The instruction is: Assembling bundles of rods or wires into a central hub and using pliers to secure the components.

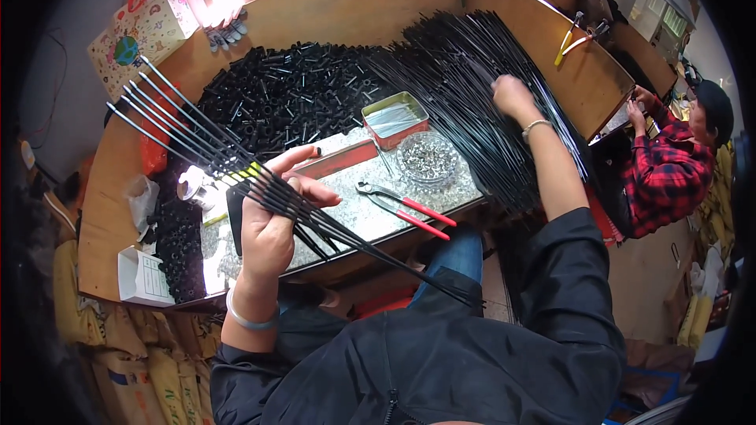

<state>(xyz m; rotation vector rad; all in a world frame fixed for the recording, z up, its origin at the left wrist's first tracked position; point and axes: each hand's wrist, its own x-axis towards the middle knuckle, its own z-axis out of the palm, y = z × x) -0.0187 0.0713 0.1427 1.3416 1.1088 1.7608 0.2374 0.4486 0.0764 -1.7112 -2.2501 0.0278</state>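
My left hand (268,238) is closed around several thin black rods (346,234) with yellow bands and paler ends fanned out to the upper left. Its thumb and forefinger are stretched apart, and a small black piece shows by the forefinger's tip. Over on the right, my right hand (513,99) is curled above a large pile of long black rods (492,142). What its fingers pinch is hidden. Red-handled pliers (425,208) lie on the bench (339,175) just right of my left hand.
Behind lies a heap of short black tubes (283,98). Mid-bench are a red tin (405,135) holding thin pale sticks and a transparent dish (428,183) of small metal parts. A white box (146,275) stands at left. Wooden walls (354,12) ring the bench. A co-worker (669,177) sits at right.
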